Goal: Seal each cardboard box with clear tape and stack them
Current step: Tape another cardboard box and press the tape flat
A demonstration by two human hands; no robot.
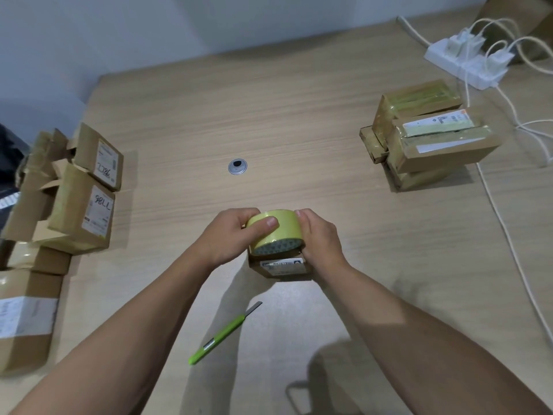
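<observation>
Toward the front middle of the worktop [299, 130], the tape roll [273, 233] stands on a small box [282, 269], its hole facing the near edge. The left hand [229, 235] and right hand [321, 239] grip the roll with curled fingers.

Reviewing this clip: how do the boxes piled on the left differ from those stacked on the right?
The left boxes have flaps sticking out loose; the right boxes lie closed under glossy tape bands. Left labels carry handwritten numbers; right labels look printed only. Both groups are brown cardboard with white labels.
</observation>
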